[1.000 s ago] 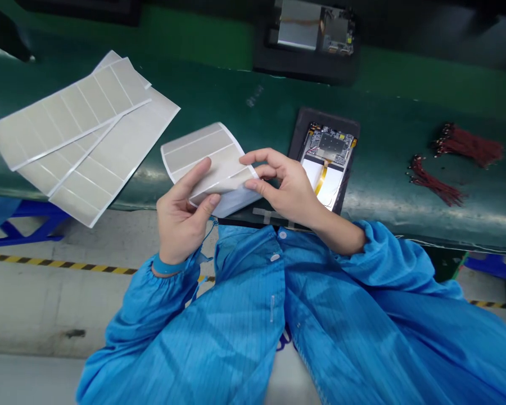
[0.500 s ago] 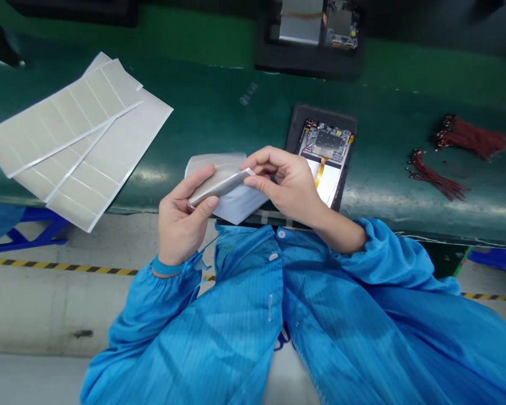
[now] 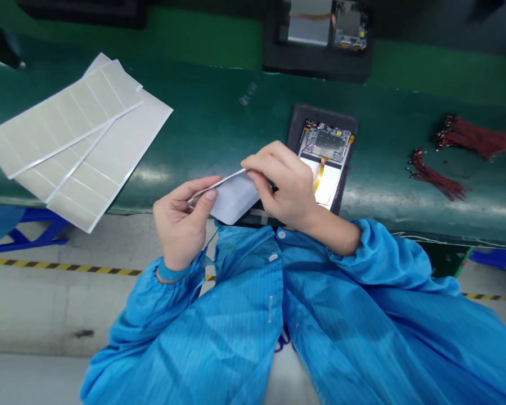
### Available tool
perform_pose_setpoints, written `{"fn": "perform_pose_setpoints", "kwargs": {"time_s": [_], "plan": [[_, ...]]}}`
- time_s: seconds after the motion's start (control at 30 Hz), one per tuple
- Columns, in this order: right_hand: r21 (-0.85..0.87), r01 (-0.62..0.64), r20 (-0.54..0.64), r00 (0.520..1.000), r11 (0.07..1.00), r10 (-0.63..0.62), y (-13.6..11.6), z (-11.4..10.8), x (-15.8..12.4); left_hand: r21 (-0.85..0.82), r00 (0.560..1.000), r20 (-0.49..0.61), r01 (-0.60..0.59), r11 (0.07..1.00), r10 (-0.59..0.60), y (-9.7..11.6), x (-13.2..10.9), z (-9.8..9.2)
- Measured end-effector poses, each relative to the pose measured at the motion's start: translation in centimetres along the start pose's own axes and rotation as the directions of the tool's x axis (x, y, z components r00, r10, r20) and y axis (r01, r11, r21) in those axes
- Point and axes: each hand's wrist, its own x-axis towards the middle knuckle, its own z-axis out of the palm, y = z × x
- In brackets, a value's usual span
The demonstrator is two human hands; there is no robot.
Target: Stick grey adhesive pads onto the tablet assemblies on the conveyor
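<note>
No readable text, labels, brands or numbers anywhere in view

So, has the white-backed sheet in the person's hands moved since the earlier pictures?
Yes: the white-backed sheet has shifted right, its left end now nearer the black tray.

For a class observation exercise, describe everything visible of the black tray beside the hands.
The black tray is a matte rectangle on the green bench. It holds an opened device: a metal-shielded circuit board at the far end, and nearer, a white panel with a yellow flex strip. The right hand hides its near left corner; contact is unclear.
</note>
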Motion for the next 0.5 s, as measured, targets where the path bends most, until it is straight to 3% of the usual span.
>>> {"fn": "perform_pose_setpoints", "kwargs": {"time_s": [0.17, 0.33, 0.4, 0.5], "plan": [[-0.108, 0.161, 0.109, 0.983, 0.981, -0.149, 1.4, -0.1, -0.5, -0.125, 0.994, 0.059, 0.093, 0.988, -0.086, 0.3, 0.4, -0.2], [-0.103, 0.186, 0.134, 0.976, 0.977, -0.172, 2.0, 0.5, -0.5, -0.157, 0.980, 0.136, 0.168, 0.973, -0.148, 1.3, 0.3, 0.4], [-0.081, 0.207, 0.115, 0.974, 0.975, -0.197, 1.5, -0.1, -0.6, -0.170, 0.987, 0.122, 0.122, 0.978, -0.102, 1.4, 1.1, 0.0], [-0.081, 0.172, -0.101, 0.978, 0.982, -0.180, 0.2, -3.1, -1.0, -0.060, 0.994, -0.046, -0.104, 0.993, 0.102, 0.2, 4.3, -2.1]]}}
